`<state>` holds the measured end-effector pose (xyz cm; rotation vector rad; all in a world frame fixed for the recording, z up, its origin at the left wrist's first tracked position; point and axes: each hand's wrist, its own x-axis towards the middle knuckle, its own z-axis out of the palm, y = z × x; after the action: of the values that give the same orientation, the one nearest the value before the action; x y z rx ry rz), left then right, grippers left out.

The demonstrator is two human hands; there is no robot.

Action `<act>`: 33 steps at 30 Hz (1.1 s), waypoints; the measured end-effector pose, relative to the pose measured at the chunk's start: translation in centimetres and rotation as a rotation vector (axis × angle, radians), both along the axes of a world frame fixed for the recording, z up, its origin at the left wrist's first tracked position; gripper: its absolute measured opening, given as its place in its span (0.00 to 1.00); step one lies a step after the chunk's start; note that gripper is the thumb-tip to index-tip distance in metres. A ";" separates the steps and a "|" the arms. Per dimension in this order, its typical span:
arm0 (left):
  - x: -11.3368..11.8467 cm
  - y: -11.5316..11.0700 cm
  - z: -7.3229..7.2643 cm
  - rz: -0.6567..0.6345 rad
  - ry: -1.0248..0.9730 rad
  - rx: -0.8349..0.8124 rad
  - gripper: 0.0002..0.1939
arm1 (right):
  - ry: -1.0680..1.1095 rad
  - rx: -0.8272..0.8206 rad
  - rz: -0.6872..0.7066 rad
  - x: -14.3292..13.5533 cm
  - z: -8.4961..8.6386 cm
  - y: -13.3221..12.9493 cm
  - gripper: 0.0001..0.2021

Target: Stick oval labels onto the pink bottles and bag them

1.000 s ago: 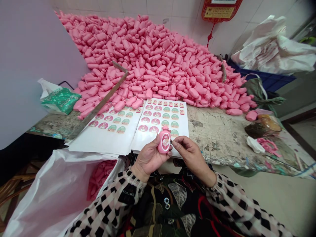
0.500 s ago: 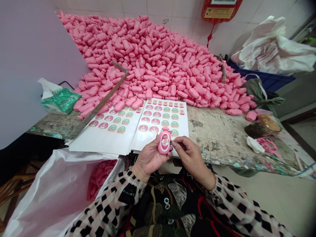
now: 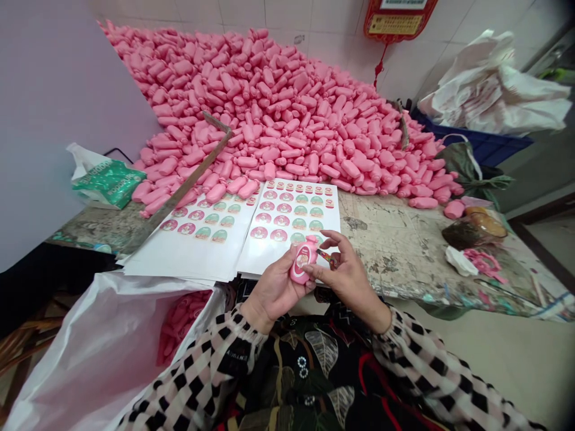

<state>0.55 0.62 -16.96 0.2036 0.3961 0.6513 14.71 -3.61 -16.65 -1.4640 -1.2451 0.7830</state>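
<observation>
Head view: I watch two bare hands close together over printed sheets (image 3: pixel 265 258) on a worn table (image 3: pixel 381 245).
Pink bottle: it sits in the left hand (image 3: pixel 269 293), tilted, an oval label facing up.
Left hand: fingers and thumb are closed around the bottle's sides.
Right hand: the right hand (image 3: pixel 354 281) pinches a slim patterned implement (image 3: pixel 326 256) beside the bottle, its thumb near the label; I can't tell whether the tip touches.
Step in hand: I judge it to be close work at the labelled face.
Next move: I'd say any touch there calls for a steady left grip and a light right pinch.
White sack: the open sack (image 3: pixel 76 353) at lower left holds pink pieces (image 3: pixel 184 317); I can't see how deep they go.
Blue crate: a crumpled white bag (image 3: pixel 494 90) sits in or over the crate (image 3: pixel 485 143), hiding its inside.
Green-and-white packet: I cannot see into the packet (image 3: pixel 108 182).
</observation>
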 end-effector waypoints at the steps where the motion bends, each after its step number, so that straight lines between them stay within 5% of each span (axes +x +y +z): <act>1: 0.1 -0.1 0.0 -0.003 0.028 0.024 0.12 | 0.066 -0.029 0.042 -0.1 0.0 0.1 0.30; 7: 0.0 -0.4 -0.1 -0.084 0.115 0.085 0.13 | 0.324 -0.090 0.156 -0.1 0.2 0.3 0.24; 18: 0.1 -0.9 0.3 -0.090 0.273 0.381 0.18 | 0.389 -0.085 0.092 -0.1 0.6 0.3 0.15; 26: -0.4 -1.0 0.9 -0.105 0.587 0.491 0.20 | 0.291 -0.050 0.125 -0.9 -0.7 -0.3 0.18; 30: -2.3 -2.2 1.5 -0.223 0.718 0.505 0.20 | 0.236 -0.126 0.233 -1.5 -0.8 -0.7 0.13; 33: -5.8 -3.7 2.6 -0.232 0.897 0.583 0.19 | 0.079 -0.118 0.378 -1.1 -0.7 -0.8 0.15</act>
<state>-5.30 -3.08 -14.40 1.1014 1.0188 0.3997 13.63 -4.36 -17.40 -1.2909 -1.4561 1.1721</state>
